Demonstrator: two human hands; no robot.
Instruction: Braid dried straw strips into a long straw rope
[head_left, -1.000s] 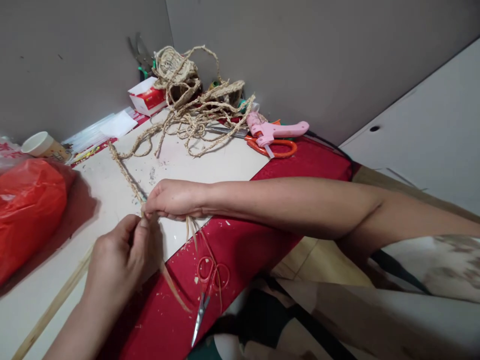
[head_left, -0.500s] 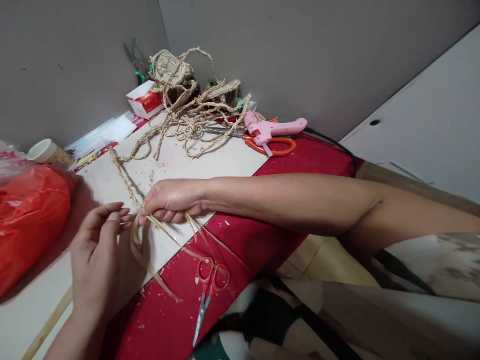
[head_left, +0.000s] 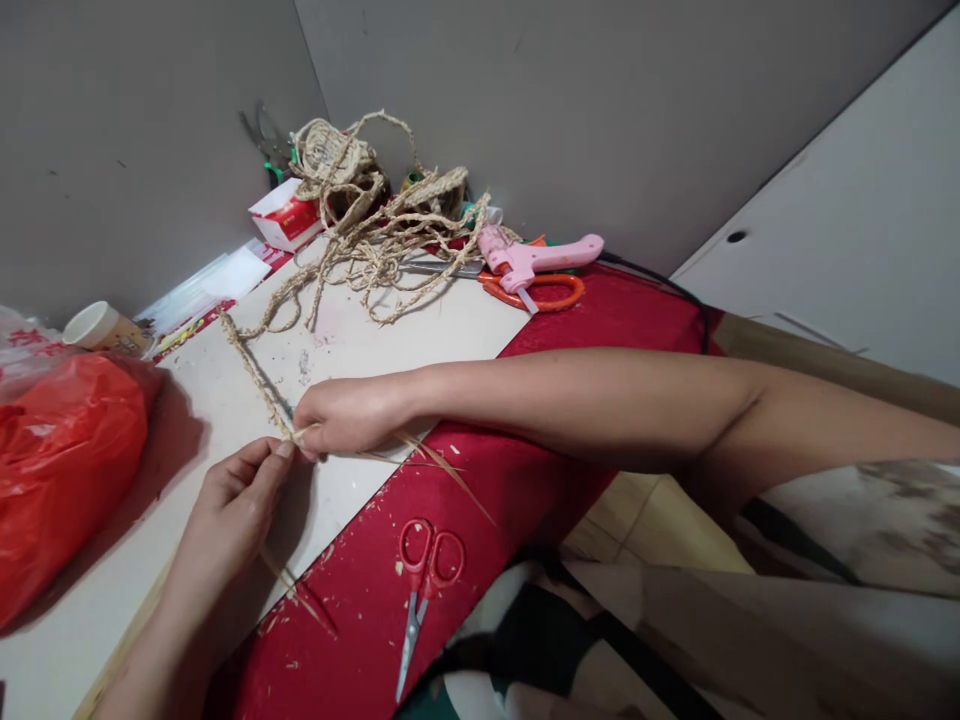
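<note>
A straw-coloured braided cord (head_left: 255,372) runs from the heap at the back down to my two hands. My left hand (head_left: 238,492) pinches the lower end of the braid between thumb and fingertips. Right beside it, my right hand (head_left: 341,415) is closed on loose fibre strands at the same spot; its fingertips are partly hidden. Loose strands (head_left: 450,470) trail out from under the right hand over the red cloth. Other strand ends (head_left: 300,590) hang below the left hand.
Red-handled scissors (head_left: 424,590) lie on the red cloth (head_left: 360,640) near me. A heap of braided cord (head_left: 375,230), a pink glue gun (head_left: 532,262) and orange-handled scissors (head_left: 551,293) are at the back. A red plastic bag (head_left: 67,480) and a paper cup (head_left: 105,328) stand left.
My left hand has moved right and up and now pinches the braid end, where its fingers were apart before. The strands below have shifted, and the view has tilted slightly.
</note>
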